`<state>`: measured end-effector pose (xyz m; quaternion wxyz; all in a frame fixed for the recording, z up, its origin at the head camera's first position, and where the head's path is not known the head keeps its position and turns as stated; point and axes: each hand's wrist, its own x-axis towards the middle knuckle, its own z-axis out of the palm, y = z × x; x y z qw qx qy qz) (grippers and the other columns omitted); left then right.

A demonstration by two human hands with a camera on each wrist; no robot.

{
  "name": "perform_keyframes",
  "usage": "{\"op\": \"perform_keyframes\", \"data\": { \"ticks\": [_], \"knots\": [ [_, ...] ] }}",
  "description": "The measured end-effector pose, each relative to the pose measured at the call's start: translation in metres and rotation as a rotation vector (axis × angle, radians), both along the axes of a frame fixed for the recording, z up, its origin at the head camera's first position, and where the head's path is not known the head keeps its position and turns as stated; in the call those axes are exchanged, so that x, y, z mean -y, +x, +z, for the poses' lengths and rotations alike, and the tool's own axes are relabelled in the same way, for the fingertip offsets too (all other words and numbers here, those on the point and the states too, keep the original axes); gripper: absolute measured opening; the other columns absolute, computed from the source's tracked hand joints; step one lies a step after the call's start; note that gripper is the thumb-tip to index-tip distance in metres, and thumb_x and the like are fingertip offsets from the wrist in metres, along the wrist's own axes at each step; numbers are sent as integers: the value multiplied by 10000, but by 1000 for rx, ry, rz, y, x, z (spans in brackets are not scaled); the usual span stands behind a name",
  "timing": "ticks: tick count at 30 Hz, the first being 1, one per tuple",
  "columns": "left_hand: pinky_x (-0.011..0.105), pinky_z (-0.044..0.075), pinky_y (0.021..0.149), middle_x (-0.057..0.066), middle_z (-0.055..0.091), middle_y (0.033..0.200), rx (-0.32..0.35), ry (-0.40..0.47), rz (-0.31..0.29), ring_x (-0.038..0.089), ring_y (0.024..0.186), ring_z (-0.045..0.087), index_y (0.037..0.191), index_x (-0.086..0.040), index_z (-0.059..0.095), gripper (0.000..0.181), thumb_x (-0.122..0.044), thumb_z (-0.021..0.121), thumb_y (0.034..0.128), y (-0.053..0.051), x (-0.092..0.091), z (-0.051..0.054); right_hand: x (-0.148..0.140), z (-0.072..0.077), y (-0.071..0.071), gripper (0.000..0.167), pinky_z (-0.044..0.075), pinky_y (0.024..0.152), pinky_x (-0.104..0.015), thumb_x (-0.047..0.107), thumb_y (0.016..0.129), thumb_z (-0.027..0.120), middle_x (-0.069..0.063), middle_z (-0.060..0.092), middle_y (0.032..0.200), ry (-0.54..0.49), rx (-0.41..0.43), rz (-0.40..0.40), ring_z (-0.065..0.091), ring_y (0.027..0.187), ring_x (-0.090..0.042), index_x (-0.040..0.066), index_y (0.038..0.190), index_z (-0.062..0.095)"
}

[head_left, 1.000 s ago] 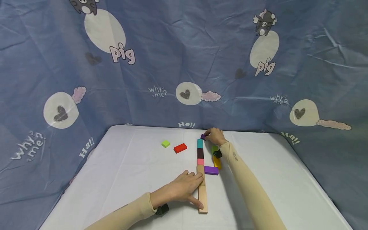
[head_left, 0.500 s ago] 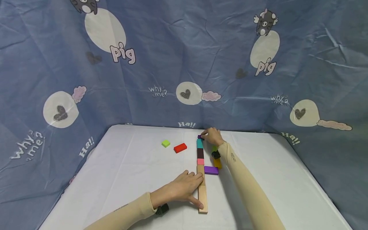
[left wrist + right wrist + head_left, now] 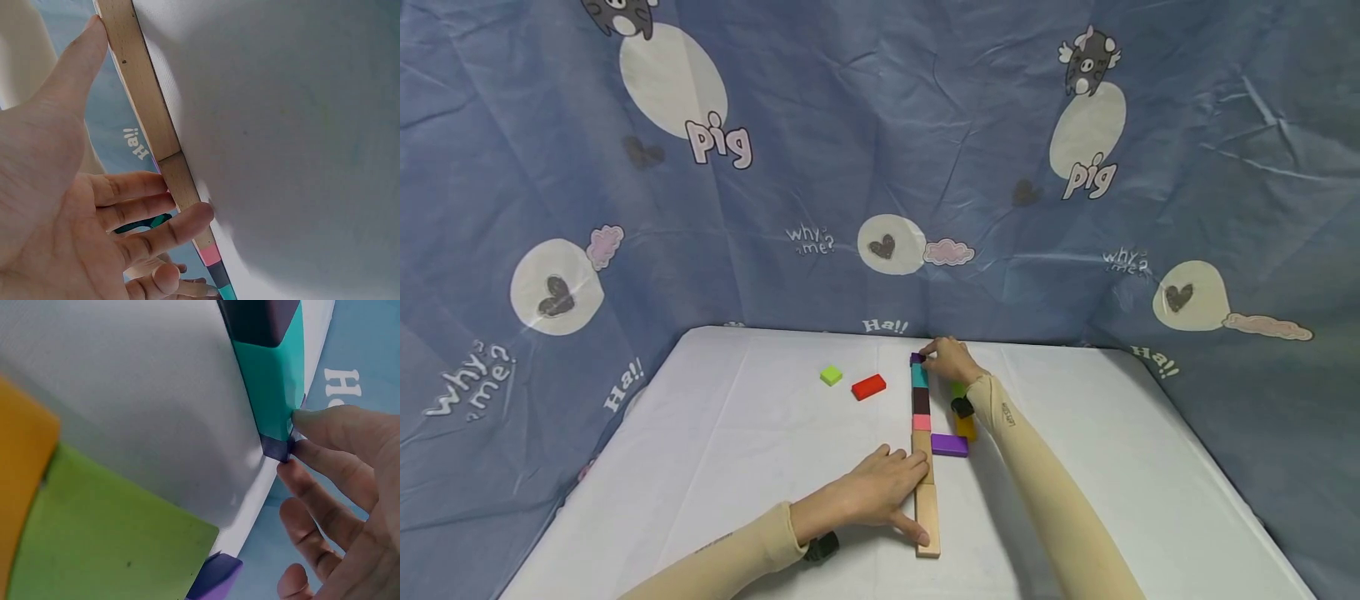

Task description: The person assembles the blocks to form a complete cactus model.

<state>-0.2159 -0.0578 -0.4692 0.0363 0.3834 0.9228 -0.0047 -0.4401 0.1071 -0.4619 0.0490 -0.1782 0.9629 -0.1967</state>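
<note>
A straight row of blocks runs away from me: two plain wooden blocks (image 3: 927, 521), then a pink block (image 3: 921, 422), a dark brown block (image 3: 921, 401) and a teal block (image 3: 921, 376). At its far end sits a small dark purple block (image 3: 275, 448), touching the teal one in the right wrist view. My right hand (image 3: 952, 360) pinches this purple block from the right. My left hand (image 3: 880, 490) rests along the wooden blocks with fingers extended, its thumb on the nearer block. A longer purple block (image 3: 950, 445) lies against the row's right side.
Right of the row lie an orange block (image 3: 966, 427) and a green block (image 3: 119, 531), partly hidden by the right wrist in the head view. A red block (image 3: 868, 387) and a lime square block (image 3: 831, 375) lie left. Patterned blue cloth (image 3: 820, 292) hangs behind the white table (image 3: 760, 433).
My right hand has moved left with the small purple block, bringing it from beside the row to the teal block's far end. My left hand has stayed put.
</note>
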Motion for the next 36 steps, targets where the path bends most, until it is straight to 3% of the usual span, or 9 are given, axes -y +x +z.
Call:
{"op": "perform_keyframes", "data": {
  "ticks": [12,19,28,36],
  "knots": [
    [332,416,854,-65,507,1221,0,9,1,121,996,532,1260,-178,490,911,-844,569,644,2,0,1,-1,2,3,316,289,1048,-479,229,901,663,-114,599,1314,21,-5,7,454,1261,-312,138,1203,689],
    [371,426,914,-53,503,1275,20,-3,10,138,1051,540,1311,-173,473,948,-848,555,651,2,0,3,-2,3,5,316,276,1034,-484,225,898,660,-119,575,1347,8,-15,20,440,1271,-321,149,1203,688],
    [354,427,886,-61,498,1235,11,1,1,125,1009,532,1285,-176,475,930,-850,551,649,3,0,3,-2,0,9,320,277,1009,-495,172,887,613,-69,597,1334,2,-59,140,437,1282,-310,110,1191,691],
    [336,422,854,-70,498,1192,-1,13,-7,112,974,527,1270,-176,480,917,-847,557,649,3,0,3,-1,1,11,316,268,1032,-495,157,871,622,-53,621,1305,-3,-71,134,455,1261,-290,108,1173,701]
  ]
}}
